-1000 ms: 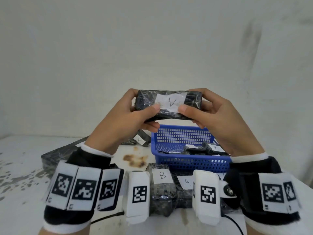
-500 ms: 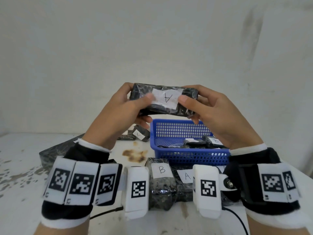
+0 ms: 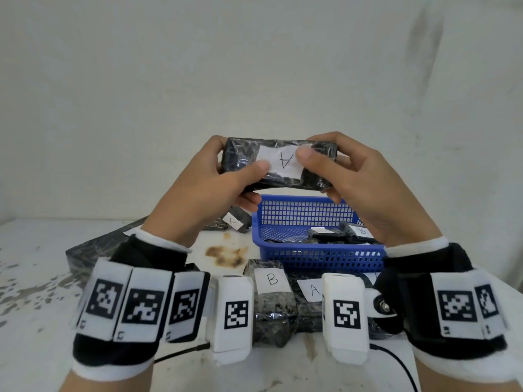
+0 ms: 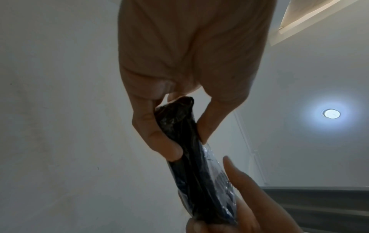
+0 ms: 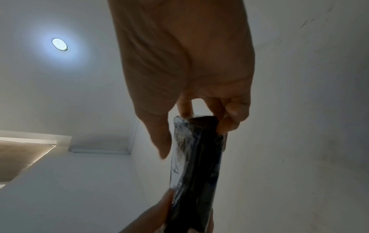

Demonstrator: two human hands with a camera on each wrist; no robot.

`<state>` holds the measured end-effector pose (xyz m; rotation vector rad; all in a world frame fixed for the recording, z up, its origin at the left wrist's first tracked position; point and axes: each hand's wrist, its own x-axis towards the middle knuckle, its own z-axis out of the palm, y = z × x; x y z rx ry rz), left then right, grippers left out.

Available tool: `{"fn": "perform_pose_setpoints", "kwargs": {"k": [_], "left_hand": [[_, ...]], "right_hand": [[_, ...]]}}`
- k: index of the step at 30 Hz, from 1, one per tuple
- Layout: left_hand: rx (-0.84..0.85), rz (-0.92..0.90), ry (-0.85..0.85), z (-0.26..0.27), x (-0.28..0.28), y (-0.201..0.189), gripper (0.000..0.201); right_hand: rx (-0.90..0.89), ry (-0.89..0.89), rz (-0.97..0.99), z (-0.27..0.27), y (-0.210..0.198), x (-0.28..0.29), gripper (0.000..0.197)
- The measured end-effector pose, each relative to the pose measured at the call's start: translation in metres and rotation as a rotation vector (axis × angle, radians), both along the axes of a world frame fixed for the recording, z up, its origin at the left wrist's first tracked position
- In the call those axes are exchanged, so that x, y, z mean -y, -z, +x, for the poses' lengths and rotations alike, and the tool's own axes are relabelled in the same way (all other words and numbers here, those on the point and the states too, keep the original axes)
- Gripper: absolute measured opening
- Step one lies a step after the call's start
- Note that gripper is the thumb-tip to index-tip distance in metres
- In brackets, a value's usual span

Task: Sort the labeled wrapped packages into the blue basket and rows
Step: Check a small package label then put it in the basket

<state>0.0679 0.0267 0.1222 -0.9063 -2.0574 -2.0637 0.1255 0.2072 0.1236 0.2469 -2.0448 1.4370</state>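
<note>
Both hands hold a black plastic-wrapped package [image 3: 278, 165] up in the air above the blue basket [image 3: 317, 253]. Its white label reads A, seen upside down. My left hand [image 3: 215, 182] grips its left end, thumb on the front near the label. My right hand [image 3: 348, 176] grips the right end, thumb on the label's edge. The wrist views show the same package [image 4: 191, 157] [image 5: 197, 165] edge-on, pinched between thumb and fingers. The basket holds several dark packages, one labelled B [image 3: 360, 231].
On the white table near me lie a package labelled B [image 3: 271, 295] and one labelled A [image 3: 311, 292], side by side. Another labelled package [image 3: 236, 220] lies left of the basket, a long dark wrapped box [image 3: 99, 247] further left. A brown stain [image 3: 226, 254] marks the table.
The package has shifted slightly left and up in view over the second. Both thumbs have slid inward, the right one now covering the label's edge.
</note>
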Motion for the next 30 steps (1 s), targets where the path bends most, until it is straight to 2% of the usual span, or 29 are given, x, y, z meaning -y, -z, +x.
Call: {"fn": "perform_pose_setpoints", "kwargs": {"k": [6, 10, 14, 17, 19, 20, 22, 24, 25, 27, 30], "left_hand": [[-0.047, -0.045, -0.071, 0.0002, -0.0031, 0.0009, 0.027], [-0.063, -0.069, -0.098, 0.0026, -0.0043, 0.0014, 0.027], [-0.072, -0.074, -0.106, 0.0019, -0.0054, 0.0018, 0.024], [-0.081, -0.056, -0.107, 0.0012, -0.0042, 0.0016, 0.018], [-0.043, -0.05, -0.084, 0.0019, -0.0037, 0.0004, 0.023], [-0.024, -0.058, -0.079, 0.0023, -0.0037, -0.0001, 0.026], [0.005, -0.046, -0.073, 0.0018, -0.004, -0.0004, 0.027], [0.034, 0.051, -0.062, 0.0, -0.004, -0.0008, 0.033], [0.036, 0.108, -0.062, -0.0012, -0.0036, -0.0012, 0.039], [0.026, 0.17, -0.065, -0.0041, -0.0025, -0.0021, 0.049], [0.044, 0.177, -0.017, -0.0061, -0.0017, -0.0025, 0.04]], "right_hand": [[-0.004, -0.036, -0.02, -0.0019, 0.0012, 0.0013, 0.026], [-0.025, 0.001, -0.047, -0.0046, 0.0022, 0.0044, 0.02], [-0.03, 0.002, -0.071, -0.0028, 0.0015, 0.0065, 0.022], [-0.046, 0.008, -0.034, -0.0013, 0.0008, 0.0068, 0.013], [-0.055, 0.0, 0.006, -0.0003, 0.0009, 0.006, 0.009], [-0.061, -0.012, 0.015, 0.0001, 0.001, 0.0054, 0.013], [-0.063, -0.038, -0.006, -0.0018, 0.0011, 0.0031, 0.036], [-0.042, -0.062, -0.045, -0.0047, 0.0009, 0.0004, 0.055], [-0.024, -0.08, -0.067, -0.0062, 0.0008, -0.0006, 0.056], [-0.002, -0.097, -0.083, -0.0082, 0.0015, -0.0016, 0.044], [-0.031, -0.075, -0.074, -0.007, 0.0023, -0.0011, 0.033]]}}
